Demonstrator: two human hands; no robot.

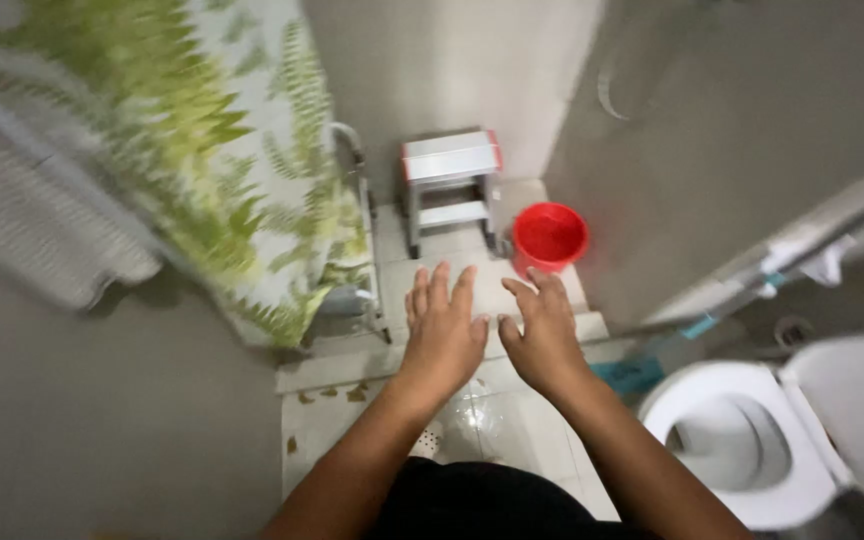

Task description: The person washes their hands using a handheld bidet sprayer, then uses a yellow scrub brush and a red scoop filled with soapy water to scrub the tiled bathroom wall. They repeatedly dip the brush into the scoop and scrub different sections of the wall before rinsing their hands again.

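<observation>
My left hand [443,335] and my right hand [544,335] are stretched out side by side over the tiled bathroom floor [512,425], palms down. Both have their fingers spread and hold nothing. Past the fingertips of my right hand stands a red bucket [549,238] on the floor. A small grey step stool [449,180] with red corners stands beyond my left hand, against the back wall.
A white toilet [742,440] with its lid up is at the lower right. A fern-patterned shower curtain [252,160] hangs at the left over a metal frame [362,220]. A long mop handle [802,250] leans along the right wall. A floor drain [430,440] lies below my left wrist.
</observation>
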